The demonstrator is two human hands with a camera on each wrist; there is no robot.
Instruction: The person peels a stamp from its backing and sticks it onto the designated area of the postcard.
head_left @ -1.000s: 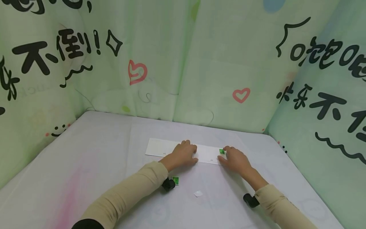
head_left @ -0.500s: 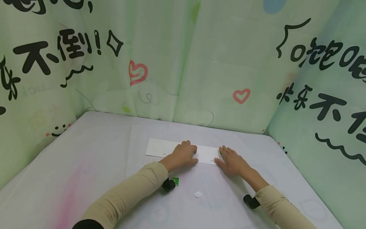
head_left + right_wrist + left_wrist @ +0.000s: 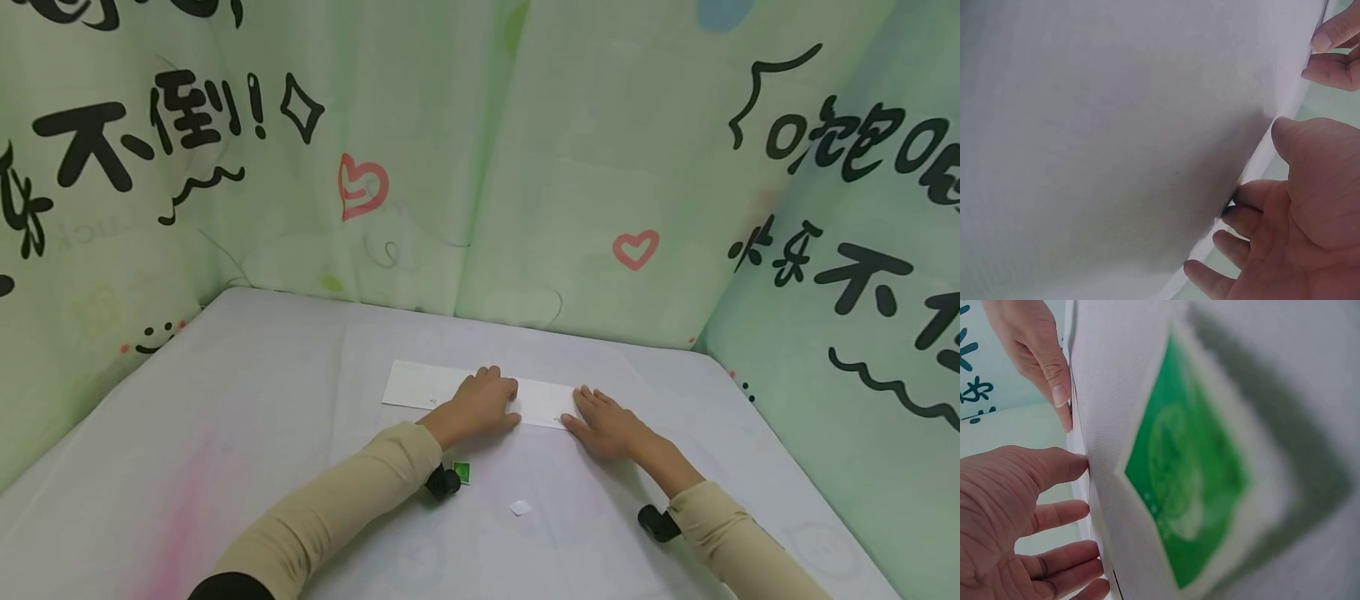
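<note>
White paper strip (image 3: 543,402) flat on far part of table (image 3: 360,533); left hand (image 3: 482,403) touches its middle, right hand (image 3: 606,423) its right end, thumbs and fingers apart on both.

Pale green fabric walls (image 3: 420,108) far, left and right, lightly creased. Black Chinese lettering (image 3: 88,142) at left and right. Far side: two red heart outlines (image 3: 343,190). Low left: smiley (image 3: 153,349). White-covered table (image 3: 300,367), pink smear (image 3: 180,517) near left. Soft light.
</note>
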